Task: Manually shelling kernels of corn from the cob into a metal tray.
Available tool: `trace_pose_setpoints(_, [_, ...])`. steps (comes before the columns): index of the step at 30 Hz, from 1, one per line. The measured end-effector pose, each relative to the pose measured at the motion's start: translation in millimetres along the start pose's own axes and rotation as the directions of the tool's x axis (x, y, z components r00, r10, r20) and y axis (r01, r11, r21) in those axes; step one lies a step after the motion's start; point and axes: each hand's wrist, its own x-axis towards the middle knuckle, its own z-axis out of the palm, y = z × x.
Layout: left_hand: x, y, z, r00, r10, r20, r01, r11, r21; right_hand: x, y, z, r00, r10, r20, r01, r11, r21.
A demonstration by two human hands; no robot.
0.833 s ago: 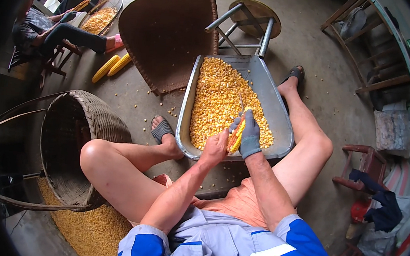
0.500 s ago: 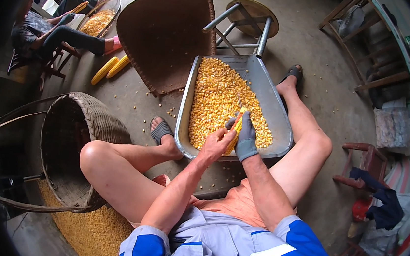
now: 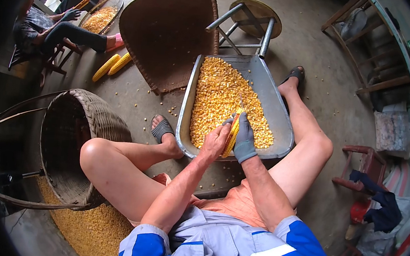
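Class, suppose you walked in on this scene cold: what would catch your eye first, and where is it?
First, the metal tray of loose yellow kernels at centre, between the person's legs. Over its near end the bare left hand and gloved right hand grip a corn cob. A big woven basket lies tipped at the left, beside a kernel heap on the floor.

Both hands meet over the near end of the metal tray (image 3: pixel 272 92), whose raised walls hem in the loose kernels (image 3: pixel 218 94); above the kernels the way is open. A woven scoop (image 3: pixel 170 31) blocks the tray's far left side, and a stool (image 3: pixel 255 19) stands at its far end. The person's bent knees flank the tray. A big basket (image 3: pixel 92 122) fills the left.
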Motion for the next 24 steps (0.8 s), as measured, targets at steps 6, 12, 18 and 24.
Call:
trace_pose_setpoints(6, [1,0,-8,0.993,-0.102,0.057,0.098,0.993,0.072,-18,-10,9,0.964,0.088,0.252,-0.106,0.993,0.057])
trace_pose_setpoints(12, [8,14,-19,0.980,-0.189,-0.063,0.169,0.958,-0.232,-48,-29,15,0.946,0.085,0.312,0.115,0.812,-0.572])
trace_pose_setpoints(18, [16,12,-35,0.968,-0.250,0.014,0.246,0.939,-0.242,-50,-18,12,0.921,0.186,0.341,0.075,0.777,-0.625])
trace_pose_setpoints(24, [18,11,-31,0.996,-0.088,-0.036,0.091,0.991,0.096,-55,-20,11,0.952,0.042,0.302,0.241,0.503,-0.830])
